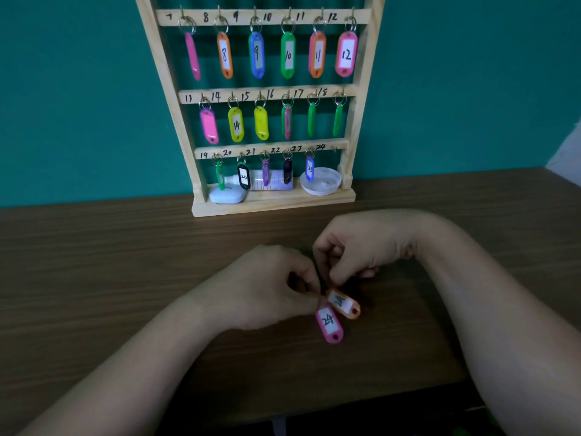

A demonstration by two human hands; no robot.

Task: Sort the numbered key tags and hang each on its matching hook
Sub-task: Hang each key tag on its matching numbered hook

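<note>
The left hand (267,284) hovers low over the tabletop (94,262), its grip closed in a pinch on the top end of a pink tag (329,322) marked 24. Just right of it and touching it at the top lies an orange tag (344,305). Its label seems to read 24 as well, though it is turned and hard to be sure of. The right hand (361,247) pinches that tag's top end, fingers curled. The rings are hidden between the fingers, so the two tags may be linked.

The step in hand looks like pulling the pair apart. Next, the pink tag has to travel up to the rack (169,77) and its ring has to drop over the bare hook (335,149) beside the 24 at the right end of the bottom rail. Every other hook in view carries a tag.

The tabletop is dark brown wood grain. The pale wooden rack stands at its back edge against a teal wall (78,89). A white pouch (226,195), a tube (276,180) and a white dish (320,184) sit on the rack's base.
</note>
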